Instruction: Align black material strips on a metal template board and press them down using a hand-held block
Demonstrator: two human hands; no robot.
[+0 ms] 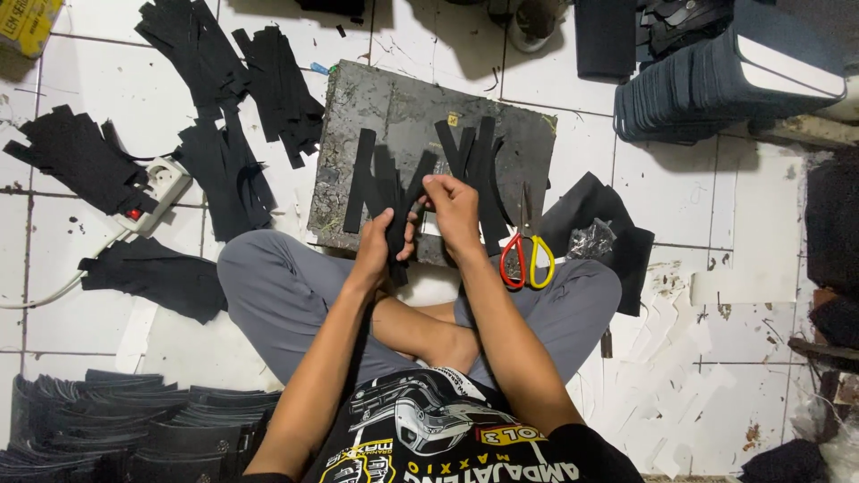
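Note:
I sit cross-legged on a white tiled floor in front of a dark grey work board [394,103]. My left hand [380,246] grips a fan of several black strips [386,192] near their lower ends. My right hand [452,207] pinches the top of one strip in that bunch, right above the left hand. More black strips [474,161] lie spread on the board just beyond my hands. Scissors with red and yellow handles [526,259] rest at the board's near right corner, beside my right forearm.
Piles of black strips [228,107] cover the floor at left, near a white power strip [157,188]. Stacks of dark cut pieces [707,89] sit at top right and another stack [134,425] at bottom left. White paper scraps [680,358] lie at right.

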